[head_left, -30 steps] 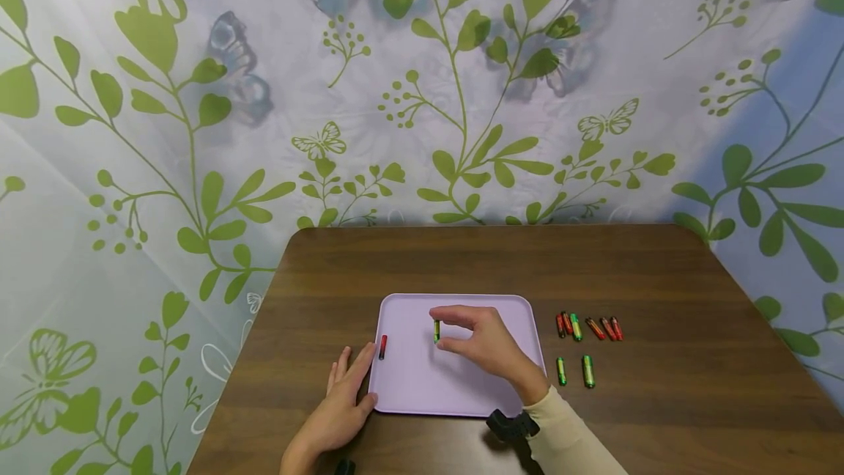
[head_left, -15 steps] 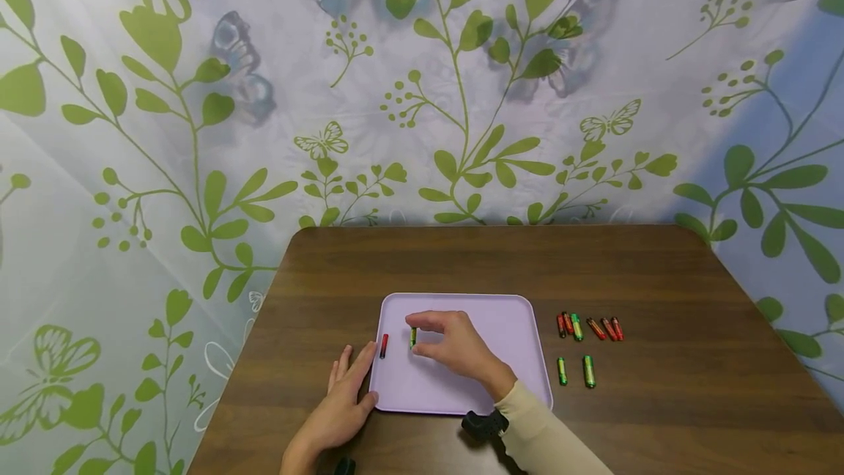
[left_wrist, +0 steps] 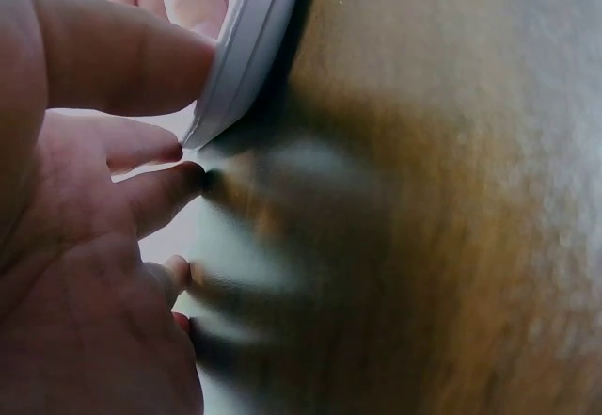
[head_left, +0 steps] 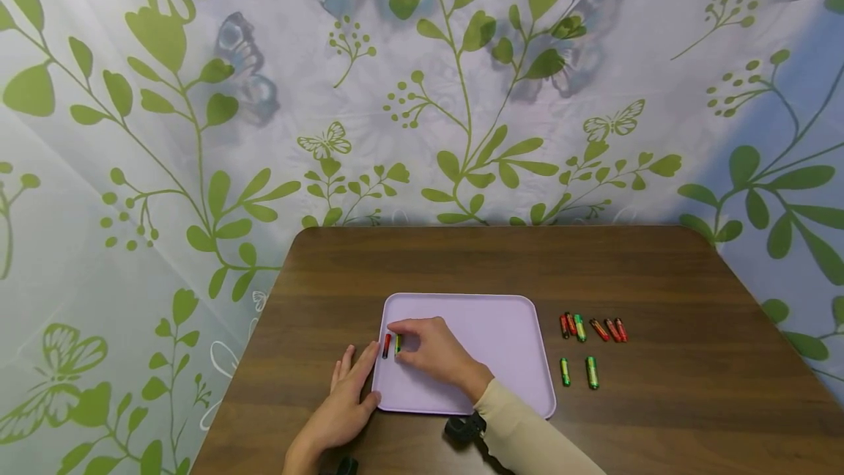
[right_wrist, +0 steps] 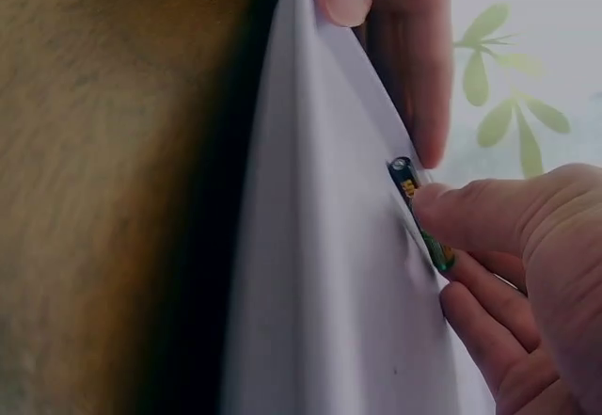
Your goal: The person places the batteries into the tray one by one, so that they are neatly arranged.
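My right hand [head_left: 435,354] pinches a small green-and-yellow battery [head_left: 398,345] between thumb and fingers, over the left part of a lilac tray [head_left: 488,350]. Close to its left, a red-and-black battery [head_left: 386,346] lies along the tray's left side. In the right wrist view the held battery [right_wrist: 407,182] shows its dark end, and the thumb covers its middle. My left hand [head_left: 344,405] rests at the tray's left edge with fingers extended. The left wrist view shows that hand [left_wrist: 85,180] touching the tray rim [left_wrist: 246,57].
Right of the tray, a row of several red and green batteries [head_left: 598,329] lies on the brown wooden table [head_left: 659,277]. Nearer me are a small green battery [head_left: 565,372] and a thicker green one [head_left: 592,372]. A patterned cloth [head_left: 428,94] hangs behind the table.
My right hand has carried the green battery leftward across the tray, from near its middle to beside the red battery. My left hand has stayed at the tray's edge.
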Demonstrator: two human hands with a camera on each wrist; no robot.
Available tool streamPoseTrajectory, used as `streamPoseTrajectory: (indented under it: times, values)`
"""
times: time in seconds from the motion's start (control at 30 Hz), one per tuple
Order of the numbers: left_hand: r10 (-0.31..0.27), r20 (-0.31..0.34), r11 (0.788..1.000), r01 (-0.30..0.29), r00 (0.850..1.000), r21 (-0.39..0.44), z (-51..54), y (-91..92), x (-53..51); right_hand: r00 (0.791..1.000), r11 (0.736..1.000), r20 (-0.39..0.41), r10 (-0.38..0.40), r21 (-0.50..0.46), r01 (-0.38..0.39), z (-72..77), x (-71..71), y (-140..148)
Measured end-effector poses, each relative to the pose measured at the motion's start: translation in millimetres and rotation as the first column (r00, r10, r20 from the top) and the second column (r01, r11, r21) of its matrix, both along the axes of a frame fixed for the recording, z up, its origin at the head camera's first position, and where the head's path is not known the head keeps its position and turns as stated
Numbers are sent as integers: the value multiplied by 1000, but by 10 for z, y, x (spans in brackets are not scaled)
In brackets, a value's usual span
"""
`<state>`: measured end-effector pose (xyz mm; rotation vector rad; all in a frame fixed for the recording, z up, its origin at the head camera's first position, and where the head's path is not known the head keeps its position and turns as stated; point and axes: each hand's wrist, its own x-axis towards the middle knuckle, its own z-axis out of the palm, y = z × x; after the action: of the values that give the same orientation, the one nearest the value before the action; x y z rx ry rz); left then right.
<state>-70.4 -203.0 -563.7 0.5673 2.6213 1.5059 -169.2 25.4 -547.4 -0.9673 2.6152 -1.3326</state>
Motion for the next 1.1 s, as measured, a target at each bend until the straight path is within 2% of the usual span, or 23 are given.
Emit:
streamPoseTrajectory:
  times: [0.1, 0.23, 0.33, 0.6, 0.9, 1.1]
  values:
    - [21, 31, 1000, -20, 999, -23, 90, 31, 9, 1000, 999, -25, -4, 44, 5, 17, 0, -50]
    - [56, 112, 994, -45, 992, -102, 256, 81, 25, 999, 997, -54, -9, 71, 13, 34, 12, -102]
    - [70, 150, 988, -47, 986, -148, 317, 95, 36, 998, 997, -64, -5, 75, 10, 40, 19, -133]
    - [71, 166, 986, -44, 984, -161, 351, 97, 45, 998, 997, -58, -2, 80, 6, 47, 31, -173]
    - [73, 165, 987, -47, 984, -156, 351, 99, 29, 1000, 996, -25, -9, 89, 11, 68, 29, -165]
    - [73, 149, 986, -49, 986, -160, 321, 96, 33, 999, 996, -37, 5, 93, -1, 86, 18, -97]
